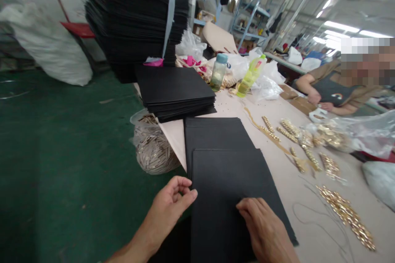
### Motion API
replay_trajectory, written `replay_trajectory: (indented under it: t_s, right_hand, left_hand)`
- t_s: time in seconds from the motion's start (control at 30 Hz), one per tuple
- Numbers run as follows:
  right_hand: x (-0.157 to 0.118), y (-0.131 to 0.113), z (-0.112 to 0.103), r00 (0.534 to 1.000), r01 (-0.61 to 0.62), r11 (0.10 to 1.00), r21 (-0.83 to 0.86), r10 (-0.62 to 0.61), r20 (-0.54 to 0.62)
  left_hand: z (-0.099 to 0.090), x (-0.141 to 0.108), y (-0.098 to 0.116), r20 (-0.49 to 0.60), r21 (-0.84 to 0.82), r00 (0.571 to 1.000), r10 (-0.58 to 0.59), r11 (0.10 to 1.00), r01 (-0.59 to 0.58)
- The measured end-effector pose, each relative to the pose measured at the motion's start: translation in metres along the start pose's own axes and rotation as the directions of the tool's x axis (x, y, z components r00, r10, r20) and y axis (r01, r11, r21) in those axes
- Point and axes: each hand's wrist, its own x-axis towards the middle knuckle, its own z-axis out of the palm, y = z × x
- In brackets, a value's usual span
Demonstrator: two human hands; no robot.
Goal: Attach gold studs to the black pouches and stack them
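A black rectangular sheet (pixel 225 181) lies at the near table edge, overlapping a stack of similar black sheets (pixel 212 129) behind it. My left hand (pixel 173 199) is at the front sheet's left edge, with its fingers bent and a gap between thumb and forefinger; nothing shows in it. On the right part of the sheet rests my right hand (pixel 262 222), its fingers curled and pressed together. Whatever those fingertips pinch, if anything, is hidden. Farther back sits a thicker pile of black sheets (pixel 175 86).
Gold chain pieces (pixel 347 215) and thin cord (pixel 321 213) lie at right on the table (pixel 296 197). Behind stand a bottle (pixel 218 74), a yellow-green bottle (pixel 250 77) and a tall strapped black stack (pixel 132 20). A bag of metal strips (pixel 154 148) is below left. A person (pixel 333 86) sits across.
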Motion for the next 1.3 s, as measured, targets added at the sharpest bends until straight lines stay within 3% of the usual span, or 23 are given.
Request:
replay_trajectory:
  t_s: [0.13,0.23,0.33,0.47,0.6,0.73,0.97,1.17,1.3]
  right_hand:
    - [-0.016,-0.009,-0.013,0.988,-0.137,0.982,0.127,0.126,0.086]
    - [-0.01,-0.012,-0.013,0.953,-0.301,0.921,0.246,0.299,0.047]
    - [0.005,-0.014,-0.004,0.862,-0.475,0.758,0.446,0.503,0.064]
    - [0.02,-0.016,0.005,0.762,-0.6,0.48,0.64,0.586,0.275]
    - [0.024,-0.015,0.003,0.715,-0.668,0.419,0.615,0.592,0.372]
    - [0.021,-0.015,-0.001,0.736,-0.663,0.48,0.575,0.562,0.379]
    - [0.017,-0.014,0.002,0.805,-0.582,0.551,0.598,0.494,0.329]
    - [0.008,-0.018,0.009,0.776,-0.57,0.418,0.707,0.556,0.297]
    - [0.008,-0.028,-0.004,0.792,-0.511,0.466,0.722,0.581,0.186]
  left_hand:
    - [0.007,-0.008,-0.012,-0.037,0.008,0.999,-0.008,1.0,0.008]
    - [0.012,-0.015,-0.016,0.03,0.0,0.999,-0.039,0.999,0.039]
    - [0.018,-0.028,-0.011,0.172,-0.067,0.983,-0.065,0.995,0.078]
    - [0.028,-0.042,0.004,0.363,-0.237,0.929,-0.074,0.957,0.168]
    - [0.041,-0.041,0.01,0.357,-0.233,0.905,-0.23,0.917,0.324]
    - [0.048,-0.035,-0.001,0.32,-0.304,0.882,-0.345,0.845,0.441]
    - [0.05,-0.034,-0.015,0.293,-0.305,0.883,-0.368,0.839,0.451]
    - [0.055,-0.037,-0.011,0.247,-0.251,0.895,-0.371,0.868,0.429]
    - [0.059,-0.048,0.004,0.196,-0.062,0.939,-0.283,0.952,0.3]
